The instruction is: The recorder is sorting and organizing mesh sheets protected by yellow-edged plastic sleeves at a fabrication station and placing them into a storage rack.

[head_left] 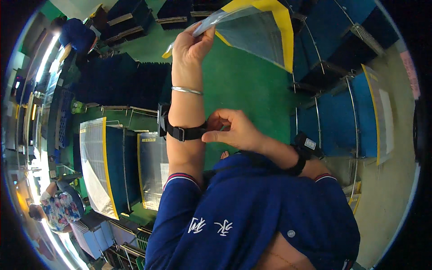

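Note:
My left arm is stretched out ahead. My left hand [193, 45] is closed on the edge of a clear plastic sheet with yellow edging [252, 29], which spreads out to the right of the hand. Around that arm, near the elbow, runs a black strap [191, 133] with a metal buckle and a dark box-shaped piece on its outer side. Bent across in front of me, my right hand [236, 130] has its thumb and curled fingers at the inner end of this strap, pinching it. Another black band with a dark device [308, 146] sits on my right arm.
Dark blue racks [333, 117] line the right side, one with a yellow-edged clear cover [378, 112]. On the left stand more racks with clear covers [96, 164]. Two people [63, 209] are at the far left. Green floor [243, 90] lies between the racks.

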`<state>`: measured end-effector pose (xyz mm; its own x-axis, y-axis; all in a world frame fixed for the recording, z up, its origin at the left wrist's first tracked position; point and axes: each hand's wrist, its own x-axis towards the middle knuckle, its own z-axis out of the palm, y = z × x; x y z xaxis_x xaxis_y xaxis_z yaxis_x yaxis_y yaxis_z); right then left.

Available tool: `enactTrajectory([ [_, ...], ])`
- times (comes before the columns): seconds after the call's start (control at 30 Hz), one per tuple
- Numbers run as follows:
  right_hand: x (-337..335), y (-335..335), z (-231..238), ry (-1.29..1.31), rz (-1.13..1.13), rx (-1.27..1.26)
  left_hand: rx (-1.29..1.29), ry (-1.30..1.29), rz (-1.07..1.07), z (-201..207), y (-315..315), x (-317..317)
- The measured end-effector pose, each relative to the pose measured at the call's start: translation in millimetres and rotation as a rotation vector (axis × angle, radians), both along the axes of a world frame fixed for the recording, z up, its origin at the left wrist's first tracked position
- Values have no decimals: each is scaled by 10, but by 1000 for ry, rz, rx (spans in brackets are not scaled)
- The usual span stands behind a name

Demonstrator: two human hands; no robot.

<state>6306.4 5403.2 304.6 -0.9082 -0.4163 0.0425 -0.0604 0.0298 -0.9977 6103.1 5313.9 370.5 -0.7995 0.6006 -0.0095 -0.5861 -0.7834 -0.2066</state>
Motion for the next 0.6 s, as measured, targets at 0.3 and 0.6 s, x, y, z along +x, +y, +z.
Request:
enactTrajectory([
  [0.3,-3379,289,1035,54,49,-54,143,-8,100,1021,-68,-3163],
  [0.6,-5035,1195,1056,-217,304,-134,247,-36,346,1112,206,-4233],
])
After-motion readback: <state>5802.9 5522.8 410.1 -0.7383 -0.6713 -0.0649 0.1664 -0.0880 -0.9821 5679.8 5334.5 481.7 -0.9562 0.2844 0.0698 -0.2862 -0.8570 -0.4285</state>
